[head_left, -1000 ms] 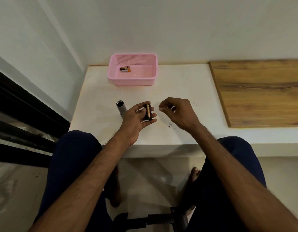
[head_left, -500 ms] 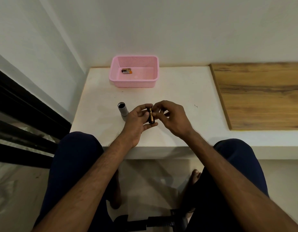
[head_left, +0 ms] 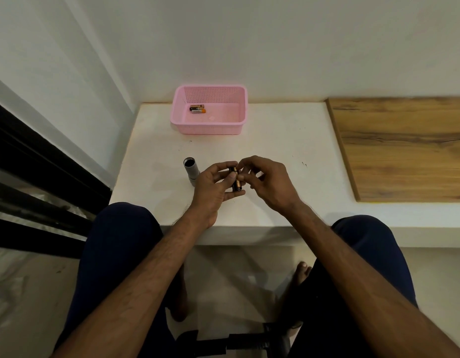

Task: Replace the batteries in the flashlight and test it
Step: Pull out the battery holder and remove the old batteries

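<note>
Left hand cradling batteries; right hand pinching top end. Flashlight body beside; pink basket behind.

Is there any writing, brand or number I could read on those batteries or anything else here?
None can be read.
Batteries in the pink basket: printed labels, too small and blurred.
Battery pack between left hand and right hand: markings too dark and blurred.
Flashlight: no text visible.
</note>
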